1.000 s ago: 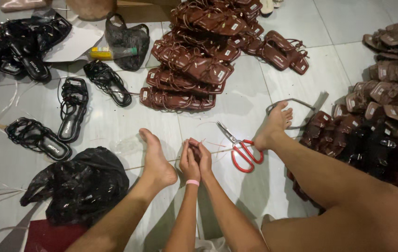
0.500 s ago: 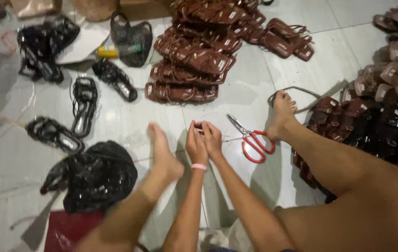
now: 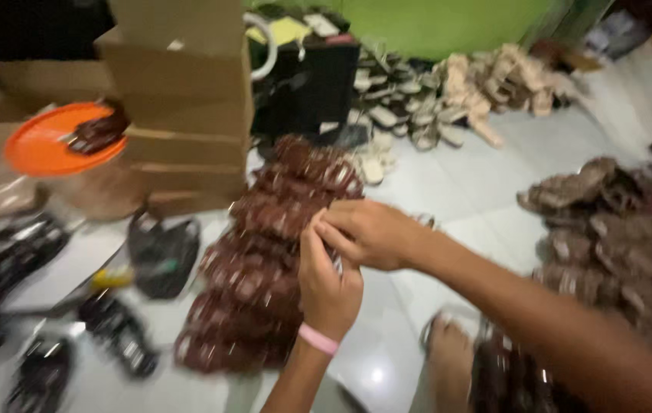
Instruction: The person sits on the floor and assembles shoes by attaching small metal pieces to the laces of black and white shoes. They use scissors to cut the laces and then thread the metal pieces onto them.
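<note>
Head view. Left hand, pink band at the wrist, and right hand meet raised above the floor, fingertips pinched together over something small and thin — too blurred to name; possibly a thread or strap piece. Both hands are nearly closed, fingers curled; whether they truly grip it cannot be told. Just behind them lies a heap of brown sandals; more brown ones at right, black ones at left, pale ones farther back. Cardboard boxes and an orange lid stand at left. Judged light, limp and slippery — best pinched at its end.
</note>
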Action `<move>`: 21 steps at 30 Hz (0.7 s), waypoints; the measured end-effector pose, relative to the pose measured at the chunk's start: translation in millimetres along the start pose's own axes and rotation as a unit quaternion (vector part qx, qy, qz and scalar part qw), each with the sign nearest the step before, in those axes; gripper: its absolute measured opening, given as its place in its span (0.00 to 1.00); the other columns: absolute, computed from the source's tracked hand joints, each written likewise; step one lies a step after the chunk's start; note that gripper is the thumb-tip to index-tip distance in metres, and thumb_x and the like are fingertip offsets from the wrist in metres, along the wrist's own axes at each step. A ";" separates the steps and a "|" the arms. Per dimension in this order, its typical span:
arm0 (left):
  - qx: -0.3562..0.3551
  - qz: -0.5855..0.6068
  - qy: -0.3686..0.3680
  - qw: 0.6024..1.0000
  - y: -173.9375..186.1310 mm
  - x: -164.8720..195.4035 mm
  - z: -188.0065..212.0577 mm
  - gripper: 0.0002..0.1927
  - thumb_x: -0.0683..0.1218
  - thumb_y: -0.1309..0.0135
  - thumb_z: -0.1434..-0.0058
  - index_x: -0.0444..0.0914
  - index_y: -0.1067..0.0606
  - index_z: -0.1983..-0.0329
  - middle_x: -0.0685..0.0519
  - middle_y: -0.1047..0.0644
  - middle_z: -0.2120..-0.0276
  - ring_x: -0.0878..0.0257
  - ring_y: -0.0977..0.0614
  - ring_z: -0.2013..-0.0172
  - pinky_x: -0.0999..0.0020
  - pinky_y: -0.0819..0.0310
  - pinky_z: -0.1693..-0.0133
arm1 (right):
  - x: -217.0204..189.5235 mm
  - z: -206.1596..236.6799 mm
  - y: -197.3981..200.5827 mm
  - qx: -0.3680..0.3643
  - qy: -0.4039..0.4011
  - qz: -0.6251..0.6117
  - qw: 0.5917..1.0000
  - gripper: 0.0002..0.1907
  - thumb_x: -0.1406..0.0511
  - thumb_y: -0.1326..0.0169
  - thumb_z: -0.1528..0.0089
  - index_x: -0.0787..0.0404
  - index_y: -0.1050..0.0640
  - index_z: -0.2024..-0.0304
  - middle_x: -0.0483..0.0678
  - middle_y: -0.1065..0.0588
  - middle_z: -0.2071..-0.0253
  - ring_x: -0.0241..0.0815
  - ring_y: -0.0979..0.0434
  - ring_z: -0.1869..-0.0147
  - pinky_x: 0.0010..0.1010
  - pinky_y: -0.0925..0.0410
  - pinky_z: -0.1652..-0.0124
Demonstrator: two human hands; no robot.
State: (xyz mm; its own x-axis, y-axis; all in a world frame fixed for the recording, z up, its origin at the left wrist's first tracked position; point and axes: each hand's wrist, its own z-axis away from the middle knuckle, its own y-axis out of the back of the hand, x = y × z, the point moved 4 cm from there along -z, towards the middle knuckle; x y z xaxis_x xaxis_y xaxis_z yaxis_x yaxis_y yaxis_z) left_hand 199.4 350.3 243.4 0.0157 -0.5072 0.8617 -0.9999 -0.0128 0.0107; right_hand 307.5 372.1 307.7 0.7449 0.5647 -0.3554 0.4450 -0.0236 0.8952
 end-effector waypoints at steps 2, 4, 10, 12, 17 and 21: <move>-0.010 0.000 -0.039 0.999 -29.3 -10.7 -26.1 0.22 0.39 0.52 0.31 0.29 0.36 0.35 0.34 0.27 0.40 0.41 0.24 0.40 0.55 0.30 0.39 | 41.1 1.5 5.8 0.040 -0.025 -0.034 0.998 0.14 0.60 0.54 0.29 0.64 0.24 0.61 0.53 0.25 0.64 0.52 0.23 0.59 0.40 0.29 0.57; -0.061 -0.021 -0.064 0.996 -53.0 -27.3 -34.4 0.27 0.37 0.52 0.34 0.28 0.38 0.31 0.33 0.29 0.37 0.39 0.26 0.37 0.53 0.33 0.36 | 80.0 12.8 -3.1 0.071 -0.067 -0.061 0.993 0.14 0.61 0.55 0.29 0.63 0.25 0.63 0.52 0.27 0.66 0.51 0.25 0.60 0.39 0.30 0.58; -0.161 -0.032 0.019 0.986 -71.0 -105.8 -15.5 0.35 0.37 0.50 0.40 0.29 0.41 0.28 0.33 0.32 0.35 0.40 0.28 0.36 0.52 0.33 0.38 | 143.5 34.3 -65.5 0.041 -0.084 -0.117 0.989 0.10 0.63 0.50 0.32 0.65 0.24 0.63 0.53 0.27 0.65 0.50 0.25 0.60 0.38 0.31 0.59; -0.153 -0.030 0.080 0.984 -83.7 -131.5 -16.5 0.35 0.38 0.49 0.41 0.32 0.41 0.29 0.36 0.32 0.35 0.43 0.26 0.37 0.56 0.29 0.41 | 162.7 34.3 -78.6 0.031 -0.146 -0.220 0.964 0.11 0.63 0.52 0.30 0.66 0.25 0.58 0.52 0.27 0.65 0.47 0.25 0.61 0.36 0.31 0.60; -0.132 -0.014 0.160 0.978 -144.6 -170.9 -30.0 0.30 0.39 0.49 0.38 0.34 0.37 0.31 0.38 0.31 0.35 0.46 0.27 0.36 0.56 0.30 0.40 | 240.0 41.5 -81.2 0.069 -0.214 -0.263 0.938 0.12 0.62 0.46 0.33 0.66 0.23 0.62 0.50 0.26 0.66 0.44 0.25 0.62 0.35 0.30 0.60; -0.153 -0.013 0.276 0.949 -216.5 -220.0 -54.2 0.29 0.41 0.50 0.36 0.36 0.37 0.31 0.42 0.32 0.35 0.48 0.28 0.36 0.56 0.34 0.39 | 352.0 52.6 -90.2 0.139 -0.294 -0.313 0.893 0.12 0.62 0.43 0.37 0.64 0.22 0.56 0.49 0.22 0.59 0.42 0.22 0.54 0.32 0.29 0.54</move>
State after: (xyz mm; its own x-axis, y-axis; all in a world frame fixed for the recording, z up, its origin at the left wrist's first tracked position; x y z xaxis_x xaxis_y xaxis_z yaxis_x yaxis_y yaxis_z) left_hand 412.1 511.4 79.0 0.1200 0.0192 0.9926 -0.9553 0.2745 0.1102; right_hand 555.7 529.7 87.7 0.4036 0.0116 -0.9148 0.9103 -0.1054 0.4003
